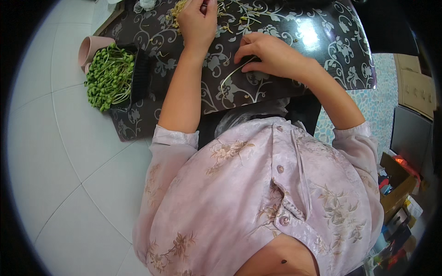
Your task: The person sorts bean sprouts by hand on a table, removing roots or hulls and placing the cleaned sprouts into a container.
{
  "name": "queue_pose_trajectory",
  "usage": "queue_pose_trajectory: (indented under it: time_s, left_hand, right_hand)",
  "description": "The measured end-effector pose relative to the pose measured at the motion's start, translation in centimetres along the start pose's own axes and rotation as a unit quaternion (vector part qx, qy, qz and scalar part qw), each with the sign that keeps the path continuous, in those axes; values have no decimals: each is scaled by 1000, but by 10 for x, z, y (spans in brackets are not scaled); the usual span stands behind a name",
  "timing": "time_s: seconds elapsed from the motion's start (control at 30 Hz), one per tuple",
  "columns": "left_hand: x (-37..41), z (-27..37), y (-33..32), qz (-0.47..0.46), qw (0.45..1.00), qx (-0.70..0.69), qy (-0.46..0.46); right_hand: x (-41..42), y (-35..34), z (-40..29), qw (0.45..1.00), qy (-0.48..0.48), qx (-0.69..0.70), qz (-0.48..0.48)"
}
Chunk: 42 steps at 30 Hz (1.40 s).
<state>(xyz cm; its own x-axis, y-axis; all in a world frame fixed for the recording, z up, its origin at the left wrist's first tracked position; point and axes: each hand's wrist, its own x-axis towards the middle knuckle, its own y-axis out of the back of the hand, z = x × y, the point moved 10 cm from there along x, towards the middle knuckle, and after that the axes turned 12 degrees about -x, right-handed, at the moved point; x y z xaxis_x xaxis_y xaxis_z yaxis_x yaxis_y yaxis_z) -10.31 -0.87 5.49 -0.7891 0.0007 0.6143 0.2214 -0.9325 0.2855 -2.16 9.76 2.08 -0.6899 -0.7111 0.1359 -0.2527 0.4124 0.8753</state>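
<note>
My left hand [198, 19] is at the table's far side, its fingertips cut off by the top edge of the view. A small dark reddish thing shows between its fingers, too little to name. Beside it lies a heap of yellowish sprout bits [176, 13]. My right hand [244, 62] rests low over the tabletop, palm side down, thumb and forefinger spread. A long pale sprout stem [228, 76] runs from the tabletop into the gap between them; whether it is pinched there is hidden. Loose sprout scraps [246, 19] lie beyond this hand.
A black ribbed plastic tray [138, 74] full of green-leaved sprouts [108, 77] stands at the table's left edge, close to a pink cup [90, 50]. The dark tabletop [165, 45] has a silver floral pattern. White crumpled material [146, 4] lies at the far left. An open cardboard box [402, 193] stands at right.
</note>
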Motion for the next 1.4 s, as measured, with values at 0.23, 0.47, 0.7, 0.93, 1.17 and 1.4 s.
queue_pose_trajectory:
  time_s: [0.23, 0.47, 0.7, 0.93, 1.17, 1.4]
  left_hand:
    - [-2, -16, -5, -40, 994, -95, 32]
    - [-27, 1, -51, -244, 929, -258, 102]
    - [-25, 2, -51, -254, 963, -74, 52]
    - [-15, 8, -33, -134, 991, 15, 26]
    - [-22, -41, -21, 9, 928, -296, 227]
    - [-6, -32, 10, -6, 999, -25, 43]
  right_hand:
    - [-3, 5, 0, 991, -29, -104, 83]
    - [-26, 62, 49, 946, -159, -135, 247]
    - [-40, 74, 56, 938, -206, -103, 260]
    - [-33, 74, 37, 938, -167, -118, 280]
    - [-15, 100, 39, 923, -137, -147, 329]
    - [-20, 171, 100, 853, -215, -266, 394]
